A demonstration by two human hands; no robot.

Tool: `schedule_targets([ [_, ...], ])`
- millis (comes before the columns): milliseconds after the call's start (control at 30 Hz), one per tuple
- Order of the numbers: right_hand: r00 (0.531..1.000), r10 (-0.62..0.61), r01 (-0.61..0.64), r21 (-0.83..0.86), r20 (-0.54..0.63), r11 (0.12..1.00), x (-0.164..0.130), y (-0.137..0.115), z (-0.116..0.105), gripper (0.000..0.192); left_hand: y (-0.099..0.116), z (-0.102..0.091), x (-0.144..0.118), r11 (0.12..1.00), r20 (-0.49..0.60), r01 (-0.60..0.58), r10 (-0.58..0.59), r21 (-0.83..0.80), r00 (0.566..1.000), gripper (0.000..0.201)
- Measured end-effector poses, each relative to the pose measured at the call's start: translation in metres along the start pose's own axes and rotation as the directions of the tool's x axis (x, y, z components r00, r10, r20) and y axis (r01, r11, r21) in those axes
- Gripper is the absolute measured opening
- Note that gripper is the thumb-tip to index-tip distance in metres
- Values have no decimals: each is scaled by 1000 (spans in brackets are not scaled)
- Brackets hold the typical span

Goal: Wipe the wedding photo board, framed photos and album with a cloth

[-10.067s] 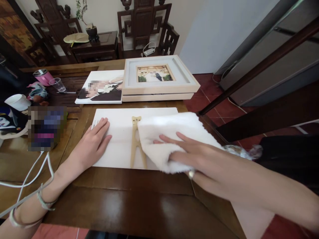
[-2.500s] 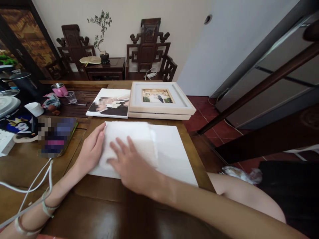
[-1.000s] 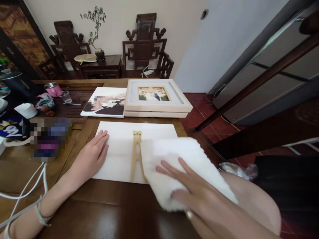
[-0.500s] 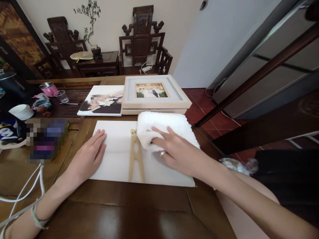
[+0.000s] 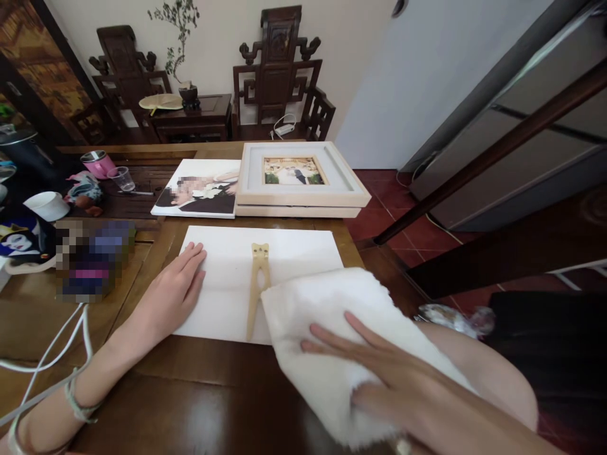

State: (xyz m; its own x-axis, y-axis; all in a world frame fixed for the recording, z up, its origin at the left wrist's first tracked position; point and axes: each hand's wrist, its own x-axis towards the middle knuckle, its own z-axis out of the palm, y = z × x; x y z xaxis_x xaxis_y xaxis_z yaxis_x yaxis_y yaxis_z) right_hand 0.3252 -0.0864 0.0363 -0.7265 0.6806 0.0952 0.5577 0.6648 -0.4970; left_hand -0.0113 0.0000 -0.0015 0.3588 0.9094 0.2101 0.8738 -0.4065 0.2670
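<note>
A white panel (image 5: 227, 278) lies flat on the dark wooden table (image 5: 199, 398), with a light wooden stand leg (image 5: 258, 278) down its middle. My left hand (image 5: 168, 300) rests flat on the panel's left part, fingers spread. My right hand (image 5: 379, 373) presses flat on a white fluffy cloth (image 5: 322, 328) that covers the panel's near right corner and hangs past the table's edge.
Behind the panel lie a framed photo (image 5: 298, 180) on a second frame and an unframed photo print (image 5: 196, 196). At the left stand a pink cup (image 5: 97, 164), a clear glass (image 5: 123, 178), a white cup (image 5: 46, 205) and white cables (image 5: 57, 354). Carved chairs line the wall.
My right hand has dragged the cloth from the panel's far right corner toward me, to its near right corner. My left hand has stayed in place.
</note>
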Motion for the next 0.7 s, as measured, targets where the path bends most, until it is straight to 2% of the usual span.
schedule_targets([
  [200, 991, 104, -113, -104, -87, 988, 66, 46, -7, 35, -1, -1, 0, 1000, -2, -21, 21, -2, 1000, 45],
  [267, 980, 153, -170, -129, -128, 977, 87, 51, -3, 40, -1, -1, -1, 1000, 5, -16, 16, -3, 1000, 44],
  [367, 974, 175, -197, -157, -146, 968, 102, 43, 11, 45, 0, -2, -1, 1000, 12, -10, 10, -3, 1000, 44],
  [433, 983, 124, -147, -168, -139, 975, 97, 28, 23, 47, 1, -3, -1, 1000, 12, -11, 11, 0, 1000, 45],
  [533, 992, 7, -30, -170, -130, 985, 71, 1, 36, 44, 2, -3, -1, 1000, 10, -15, 15, 8, 1000, 44],
  [633, 997, -66, 59, -145, -49, 988, 42, -23, 36, 38, 1, -1, -1, 999, 1, -29, 29, 21, 1000, 43],
  [700, 996, -93, 93, -116, 7, 989, 33, -28, 30, 37, 1, 0, -1, 999, 1, -37, 37, 33, 999, 44],
])
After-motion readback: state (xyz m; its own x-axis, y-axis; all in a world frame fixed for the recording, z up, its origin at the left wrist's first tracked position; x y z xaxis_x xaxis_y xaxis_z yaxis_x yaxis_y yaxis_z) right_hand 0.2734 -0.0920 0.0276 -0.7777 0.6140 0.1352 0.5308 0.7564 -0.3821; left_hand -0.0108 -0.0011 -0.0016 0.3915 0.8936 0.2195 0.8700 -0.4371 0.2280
